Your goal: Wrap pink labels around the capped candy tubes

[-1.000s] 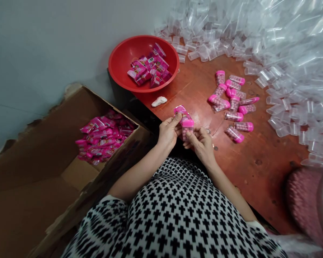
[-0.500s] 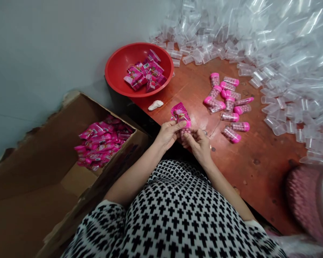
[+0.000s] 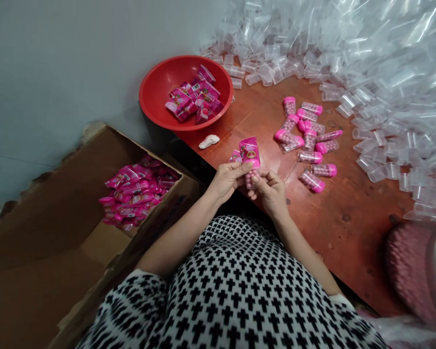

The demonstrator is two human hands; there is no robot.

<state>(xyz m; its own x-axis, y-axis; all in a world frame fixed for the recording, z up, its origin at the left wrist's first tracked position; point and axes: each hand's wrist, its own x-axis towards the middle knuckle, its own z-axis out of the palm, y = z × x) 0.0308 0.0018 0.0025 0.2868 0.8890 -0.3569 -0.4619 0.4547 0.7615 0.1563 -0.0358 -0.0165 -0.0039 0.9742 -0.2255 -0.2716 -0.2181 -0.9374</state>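
Observation:
Over the table's near edge, my left hand [image 3: 225,182] pinches a clear candy tube [image 3: 250,180] at its pink cap. The tube is full of small pink balls. My right hand [image 3: 272,191] is closed around the tube's lower side with thumb and fingers. A printed pink wrapper [image 3: 249,148] stands up behind the cap; whether the tube is inside it or only against it I cannot tell. Another bit of pink printed wrapper [image 3: 235,156] shows just beyond my left fingers. Several filled tubes with pink caps [image 3: 309,140] lie loosely on the table to the right.
A red bowl [image 3: 156,114] with pink packets stands at the table's far left corner, a white lump [image 3: 209,141] near it. Left below, a cardboard box [image 3: 29,232] holds pink packets [image 3: 134,196]. Empty clear tubes [image 3: 378,140] pile behind; a tub of pink balls [image 3: 409,266] sits right.
The wrapper has turned more upright and shifted slightly right, with its printed face showing more. Both hands keep their hold on the tube and have moved slightly.

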